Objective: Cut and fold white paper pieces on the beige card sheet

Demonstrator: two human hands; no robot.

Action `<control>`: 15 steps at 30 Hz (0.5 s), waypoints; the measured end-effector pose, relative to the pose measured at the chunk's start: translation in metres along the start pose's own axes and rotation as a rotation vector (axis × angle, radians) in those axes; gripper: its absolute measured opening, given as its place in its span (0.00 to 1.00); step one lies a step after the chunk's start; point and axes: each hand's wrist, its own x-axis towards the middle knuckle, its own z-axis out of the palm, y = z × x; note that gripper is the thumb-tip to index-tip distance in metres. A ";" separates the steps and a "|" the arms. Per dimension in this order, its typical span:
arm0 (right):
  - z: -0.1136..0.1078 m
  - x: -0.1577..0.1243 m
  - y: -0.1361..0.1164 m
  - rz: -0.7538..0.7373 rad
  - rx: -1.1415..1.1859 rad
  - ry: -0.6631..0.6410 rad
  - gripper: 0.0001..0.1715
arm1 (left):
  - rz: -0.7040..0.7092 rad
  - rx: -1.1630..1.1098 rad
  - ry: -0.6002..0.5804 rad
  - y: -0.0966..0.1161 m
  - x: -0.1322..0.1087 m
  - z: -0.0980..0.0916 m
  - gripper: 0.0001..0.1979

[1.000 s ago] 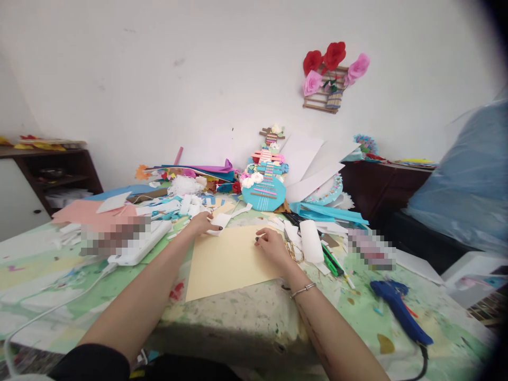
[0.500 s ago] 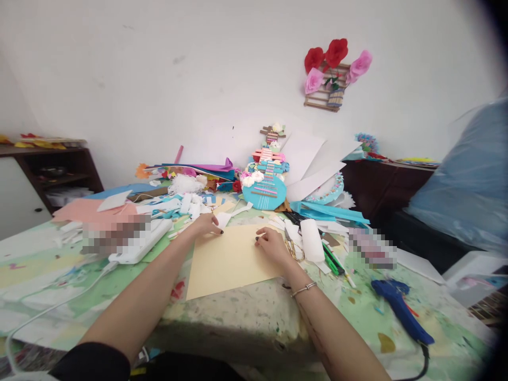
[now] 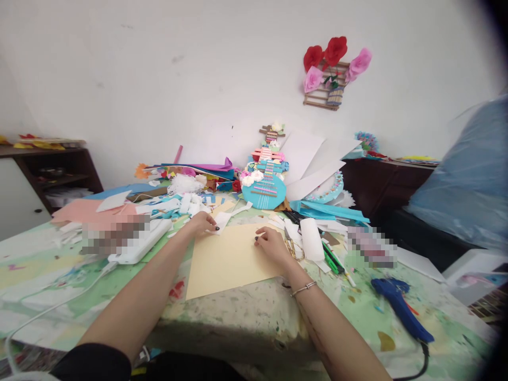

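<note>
A cream sheet of paper [image 3: 226, 262] lies on the table in front of me. My left hand [image 3: 203, 224] is at its far left corner, thumb and fingers closed on the edge of a small white piece of paper [image 3: 223, 220]. Over the right part of the sheet rests my right hand [image 3: 273, 244], its fingers loosely bent, a gap between thumb and forefinger, nothing visible in it. Just beyond the sheet stands a turquoise paper instrument model [image 3: 264, 191] with strings and flowers.
Right of my right hand are a white roll [image 3: 312, 239], a green cutter [image 3: 332, 259] and a blue glue gun [image 3: 400, 309] with its cord. A white power strip [image 3: 145, 243] lies on the left. Paper scraps [image 3: 186, 203] and pink sheets [image 3: 95, 210] crowd the back left.
My left hand has shifted slightly left and away from me, and the small white paper now reaches a little further over the cream sheet. My right hand has barely moved.
</note>
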 end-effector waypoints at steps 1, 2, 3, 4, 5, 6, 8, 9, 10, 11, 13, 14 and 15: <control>0.000 0.000 0.000 -0.002 0.000 0.000 0.15 | -0.010 -0.006 0.005 0.000 0.000 0.000 0.10; 0.000 0.000 0.000 -0.004 0.000 0.000 0.15 | -0.018 -0.013 0.009 0.000 0.000 -0.001 0.09; 0.000 0.000 0.000 -0.004 0.001 0.000 0.15 | -0.025 -0.019 0.014 0.000 0.000 -0.001 0.09; 0.000 0.000 -0.001 -0.003 0.003 -0.002 0.15 | -0.031 -0.025 0.018 0.000 -0.001 -0.001 0.09; 0.000 0.000 -0.001 -0.001 0.004 -0.003 0.15 | -0.037 -0.030 0.021 0.000 -0.001 -0.001 0.09; 0.000 0.000 -0.001 0.000 0.005 -0.003 0.15 | -0.042 -0.035 0.025 0.000 -0.001 -0.001 0.09; 0.000 0.000 -0.001 0.003 0.004 -0.005 0.15 | -0.051 -0.044 0.035 -0.001 -0.001 -0.001 0.09; 0.000 0.000 -0.001 0.001 0.003 -0.005 0.15 | -0.055 -0.048 0.041 -0.001 -0.001 -0.001 0.09; 0.000 0.000 -0.001 0.000 0.001 -0.005 0.15 | -0.057 -0.053 0.050 -0.002 -0.001 -0.001 0.09; 0.000 0.000 -0.001 0.001 0.001 -0.005 0.15 | -0.059 -0.058 0.060 -0.003 -0.001 -0.002 0.09; -0.001 0.000 -0.001 0.002 0.002 -0.007 0.15 | -0.058 -0.069 0.091 -0.004 -0.001 -0.002 0.09; -0.001 -0.001 -0.001 0.003 0.002 -0.007 0.15 | -0.056 -0.074 0.111 -0.005 -0.001 -0.003 0.09; -0.001 -0.001 -0.001 0.003 0.002 -0.007 0.15 | -0.052 -0.080 0.132 -0.006 0.000 -0.004 0.09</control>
